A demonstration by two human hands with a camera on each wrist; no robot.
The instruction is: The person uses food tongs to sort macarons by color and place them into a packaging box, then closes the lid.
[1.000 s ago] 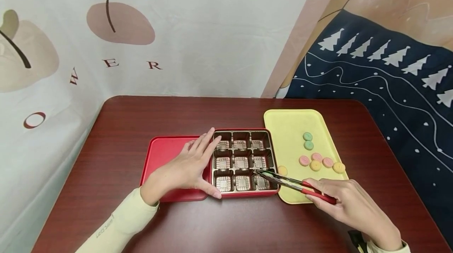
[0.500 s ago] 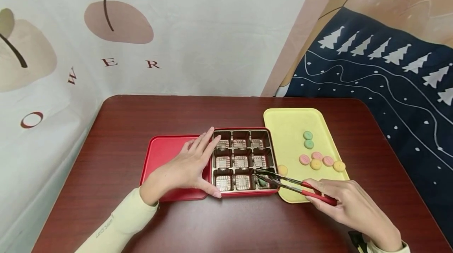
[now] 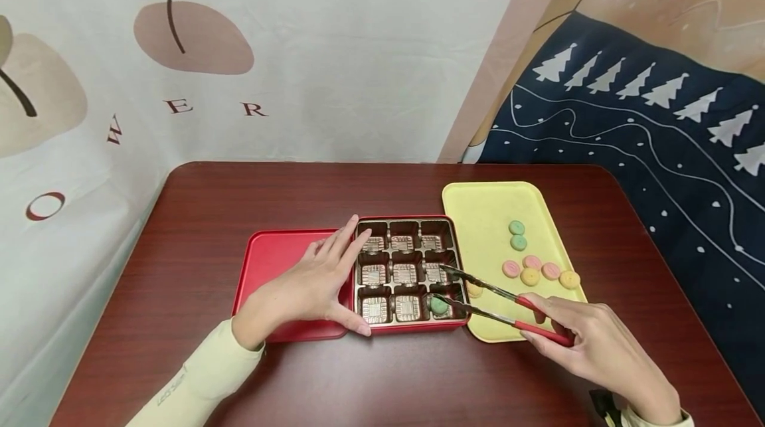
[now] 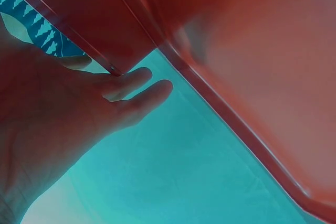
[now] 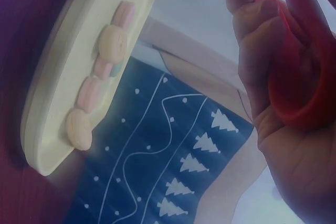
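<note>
My right hand grips red-handled tongs, also seen as a red loop handle in the right wrist view. Their arms are spread, tips over the right side of a red box with a brown compartmented insert. A green macaron lies in the front right compartment, between and below the tips, with one tip overlapping its edge. At the box's left side rests my left hand, fingers extended and spread, thumb at the front corner. In the left wrist view, its fingers reach the box's edge.
Left of the box, partly beneath my left forearm, lies a red lid. A yellow tray on the right holds green macarons, pink macarons and yellow macarons. Patterned cloths hang behind the brown table.
The tongs have spread apart, their upper arm moving away toward the back. The green macaron, earlier between the tips, now lies in the front right compartment. My left hand keeps its place.
</note>
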